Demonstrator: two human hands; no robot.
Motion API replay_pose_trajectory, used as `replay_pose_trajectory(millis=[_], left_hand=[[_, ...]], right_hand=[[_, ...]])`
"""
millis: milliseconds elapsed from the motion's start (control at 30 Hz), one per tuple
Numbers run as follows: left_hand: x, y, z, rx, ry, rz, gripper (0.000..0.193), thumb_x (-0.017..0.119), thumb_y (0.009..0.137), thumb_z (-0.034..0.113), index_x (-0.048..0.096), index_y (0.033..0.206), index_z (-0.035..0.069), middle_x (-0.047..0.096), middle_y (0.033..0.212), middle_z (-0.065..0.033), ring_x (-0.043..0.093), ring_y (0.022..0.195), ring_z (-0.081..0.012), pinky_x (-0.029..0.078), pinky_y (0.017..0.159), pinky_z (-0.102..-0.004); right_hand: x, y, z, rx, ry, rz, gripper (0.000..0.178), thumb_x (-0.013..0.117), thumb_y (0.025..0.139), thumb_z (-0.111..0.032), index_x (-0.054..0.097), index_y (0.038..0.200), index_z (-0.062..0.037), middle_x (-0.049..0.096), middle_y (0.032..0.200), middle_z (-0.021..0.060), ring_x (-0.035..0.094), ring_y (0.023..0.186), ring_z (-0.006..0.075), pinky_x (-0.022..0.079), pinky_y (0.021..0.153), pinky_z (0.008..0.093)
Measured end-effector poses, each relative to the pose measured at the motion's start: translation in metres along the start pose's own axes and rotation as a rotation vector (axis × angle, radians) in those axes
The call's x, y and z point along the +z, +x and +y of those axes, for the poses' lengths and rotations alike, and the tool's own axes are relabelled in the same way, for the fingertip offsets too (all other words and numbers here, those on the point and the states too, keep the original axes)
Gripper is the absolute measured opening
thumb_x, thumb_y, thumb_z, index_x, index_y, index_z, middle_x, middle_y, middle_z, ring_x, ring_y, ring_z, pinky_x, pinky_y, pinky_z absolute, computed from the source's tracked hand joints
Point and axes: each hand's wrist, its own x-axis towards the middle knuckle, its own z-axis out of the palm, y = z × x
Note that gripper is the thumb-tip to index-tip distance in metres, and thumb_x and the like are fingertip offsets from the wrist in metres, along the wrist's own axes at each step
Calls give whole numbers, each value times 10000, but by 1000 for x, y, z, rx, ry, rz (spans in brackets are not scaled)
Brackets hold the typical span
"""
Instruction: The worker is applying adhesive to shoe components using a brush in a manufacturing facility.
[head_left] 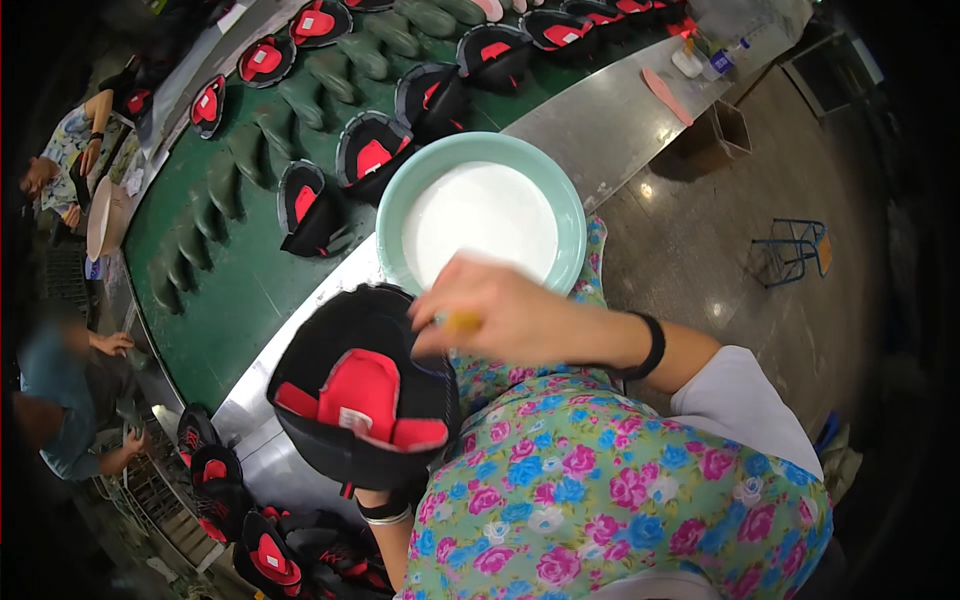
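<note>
A black shoe upper [308,435] with a red tongue and lining is held up close to me, its opening facing me. My left hand [378,498] supports it from beneath; most of that hand is hidden behind the upper. Over the upper's right rim is my right hand [485,310], blurred by motion. Its fingers are closed round something with a yellow end [462,320], and the rest of that thing is hidden. Just beyond the right hand stands a pale green basin [572,215] of white liquid [480,215].
More black-and-red uppers [372,150] and several dark green shoe lasts [305,100] stand in rows on the green table [235,300]. Other uppers [270,555] are piled at lower left. Two people [65,390] sit across at left. A blue-framed stool [795,250] stands at right.
</note>
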Motion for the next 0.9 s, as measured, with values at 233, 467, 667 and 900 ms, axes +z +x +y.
replay_pose_trajectory(millis=[233,467,667,900], left_hand=[[9,-21,-3,-84,-54,-164,530,552,879,21,362,1373,-9,497,1330,-140,528,1167,-241,438,978,-367],[-14,-6,-6,-118,15,-89,519,563,879,30,378,1362,-11,505,1324,-137,528,1167,-234,434,980,-364],[0,38,-17,-52,49,-35,510,572,879,39,391,1352,-12,511,1318,-135,529,1166,-227,432,981,-362],[22,58,-19,-33,-100,-108,499,583,879,49,407,1341,-14,519,1311,-132,529,1166,-220,428,982,-359]], right_hand=[[-21,-44,102,620,-153,281,220,716,797,-227,718,872,-20,675,776,118,632,670,196,488,644,302],[4,-51,134,572,-224,312,156,723,766,-153,722,855,-25,688,776,148,656,666,250,515,677,319],[-19,-23,66,433,1,419,203,747,734,-76,720,931,-38,707,867,115,675,750,196,514,725,264],[-2,9,41,241,289,185,205,745,751,-49,718,953,-33,704,923,71,641,831,115,492,749,245]])
